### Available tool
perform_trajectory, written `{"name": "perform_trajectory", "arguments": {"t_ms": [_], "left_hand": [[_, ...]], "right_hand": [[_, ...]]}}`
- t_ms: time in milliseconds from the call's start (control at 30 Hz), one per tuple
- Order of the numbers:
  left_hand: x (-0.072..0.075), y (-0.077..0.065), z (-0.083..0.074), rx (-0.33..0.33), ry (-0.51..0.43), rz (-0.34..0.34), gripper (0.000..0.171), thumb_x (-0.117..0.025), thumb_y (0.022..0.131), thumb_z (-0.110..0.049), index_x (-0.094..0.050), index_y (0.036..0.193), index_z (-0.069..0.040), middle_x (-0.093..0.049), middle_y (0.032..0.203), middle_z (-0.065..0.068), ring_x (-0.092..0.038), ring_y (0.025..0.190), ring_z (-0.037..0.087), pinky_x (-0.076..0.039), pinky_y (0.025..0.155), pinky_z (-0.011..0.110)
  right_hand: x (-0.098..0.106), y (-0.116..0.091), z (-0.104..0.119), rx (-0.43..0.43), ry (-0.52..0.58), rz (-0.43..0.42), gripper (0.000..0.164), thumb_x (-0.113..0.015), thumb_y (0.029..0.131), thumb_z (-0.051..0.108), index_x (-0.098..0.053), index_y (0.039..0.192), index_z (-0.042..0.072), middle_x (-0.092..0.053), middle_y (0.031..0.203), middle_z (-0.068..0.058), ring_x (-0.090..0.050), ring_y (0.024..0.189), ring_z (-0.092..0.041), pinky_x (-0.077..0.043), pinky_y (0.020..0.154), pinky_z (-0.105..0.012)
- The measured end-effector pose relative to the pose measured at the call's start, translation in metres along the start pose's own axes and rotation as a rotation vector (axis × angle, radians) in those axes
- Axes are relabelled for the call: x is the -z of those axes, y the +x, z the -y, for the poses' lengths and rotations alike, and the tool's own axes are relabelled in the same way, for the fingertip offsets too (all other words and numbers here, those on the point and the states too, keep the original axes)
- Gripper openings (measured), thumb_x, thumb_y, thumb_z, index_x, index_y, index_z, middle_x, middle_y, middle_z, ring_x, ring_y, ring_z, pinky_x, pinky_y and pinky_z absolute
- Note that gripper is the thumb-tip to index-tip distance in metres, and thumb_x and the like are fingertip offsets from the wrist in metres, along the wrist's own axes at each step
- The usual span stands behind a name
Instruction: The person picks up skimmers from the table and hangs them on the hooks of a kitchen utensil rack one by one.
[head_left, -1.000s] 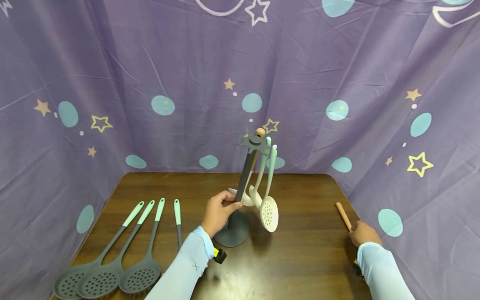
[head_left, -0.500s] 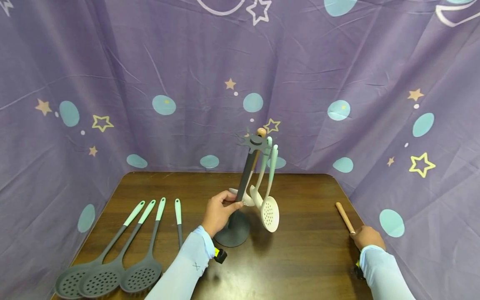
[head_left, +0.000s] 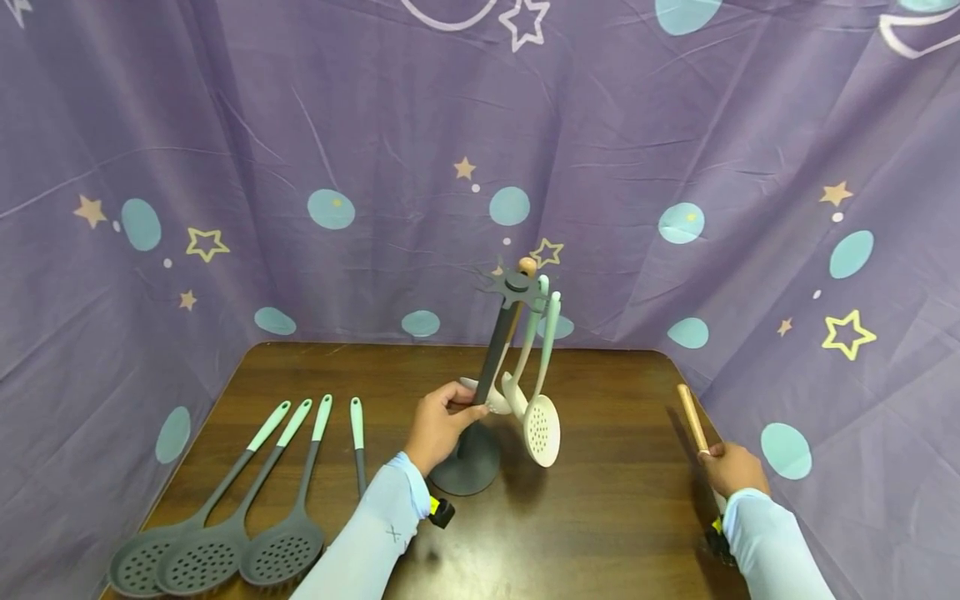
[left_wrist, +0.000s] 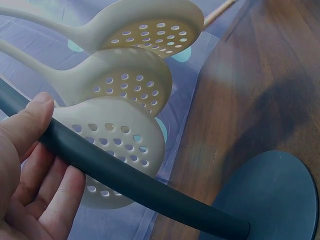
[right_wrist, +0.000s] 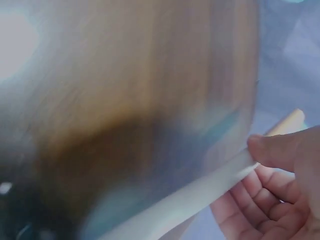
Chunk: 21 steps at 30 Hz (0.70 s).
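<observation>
My left hand (head_left: 437, 425) grips the pole of a dark grey utensil stand (head_left: 495, 354), thumb and fingers on either side. From the stand's notched top hang cream skimmers (head_left: 542, 429), two with mint handles and one with a wooden handle. Their perforated bowls (left_wrist: 117, 132) show beside the pole in the left wrist view. At the table's right edge, my right hand (head_left: 738, 469) pinches a wooden-handled utensil (head_left: 692, 417) by its cream shaft (right_wrist: 200, 197). Its wooden end points away from me, and its head is hidden or out of frame.
Several grey skimmers (head_left: 281, 550) with mint handles lie on the left of the brown table (head_left: 600, 517); my left sleeve partly covers one of them. The stand's round base (head_left: 468, 475) rests mid-table. A purple curtain (head_left: 375, 108) surrounds the table's back and sides.
My right hand has raised the wooden-handled utensil, its handle end now standing off the table with its shadow apart. My left hand has kept its hold on the stand.
</observation>
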<state>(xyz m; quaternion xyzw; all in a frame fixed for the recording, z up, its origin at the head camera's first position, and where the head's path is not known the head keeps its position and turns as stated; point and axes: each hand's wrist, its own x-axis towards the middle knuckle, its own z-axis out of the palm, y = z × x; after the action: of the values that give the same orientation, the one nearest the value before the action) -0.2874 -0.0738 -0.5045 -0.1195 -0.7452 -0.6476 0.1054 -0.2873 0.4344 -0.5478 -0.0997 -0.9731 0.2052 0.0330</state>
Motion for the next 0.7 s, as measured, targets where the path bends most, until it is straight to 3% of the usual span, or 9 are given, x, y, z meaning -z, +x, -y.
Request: {"name": "perform_trajectory", "arguments": {"t_ms": [233,433,600,700], "left_hand": [[0.0,-0.001,-0.001,-0.022,0.019,-0.014,0.018,-0.086,0.086,-0.015,-0.075,0.097,-0.006,-0.075,0.094,0.006,-0.073,0.086,0.016,-0.061,0.079,0.028],[0.0,-0.001,-0.001,-0.035,0.031,-0.016,0.018,-0.086,0.086,-0.014,-0.075,0.098,-0.006,-0.075,0.094,0.006,-0.073,0.086,0.016,-0.061,0.078,0.028],[0.0,-0.001,-0.002,-0.012,0.027,-0.013,0.018,-0.086,0.086,-0.014,-0.076,0.098,-0.007,-0.075,0.094,0.005,-0.073,0.087,0.015,-0.061,0.079,0.027],[-0.001,-0.001,-0.002,0.0,0.023,-0.011,0.017,-0.086,0.086,-0.014,-0.076,0.098,-0.008,-0.075,0.094,0.005,-0.073,0.087,0.016,-0.061,0.079,0.027]], "right_hand": [[0.009,0.003,0.046,-0.001,0.13,-0.229,0.028,-0.062,0.1,0.022,-0.069,0.104,-0.005,-0.072,0.091,-0.022,-0.067,0.08,-0.037,-0.048,0.064,-0.04],[0.022,-0.003,0.086,0.007,0.237,-0.286,0.031,-0.062,0.103,0.026,-0.067,0.113,-0.003,-0.072,0.1,-0.02,-0.065,0.084,-0.026,-0.046,0.066,-0.026],[0.03,-0.012,0.114,0.055,0.325,-0.335,0.027,-0.068,0.101,0.021,-0.067,0.11,-0.005,-0.073,0.096,-0.022,-0.058,0.072,-0.002,-0.043,0.061,-0.012],[0.036,-0.017,0.13,0.067,0.373,-0.346,0.027,-0.07,0.1,0.021,-0.067,0.11,-0.005,-0.073,0.094,-0.02,-0.053,0.069,0.006,-0.043,0.06,-0.011]]}}
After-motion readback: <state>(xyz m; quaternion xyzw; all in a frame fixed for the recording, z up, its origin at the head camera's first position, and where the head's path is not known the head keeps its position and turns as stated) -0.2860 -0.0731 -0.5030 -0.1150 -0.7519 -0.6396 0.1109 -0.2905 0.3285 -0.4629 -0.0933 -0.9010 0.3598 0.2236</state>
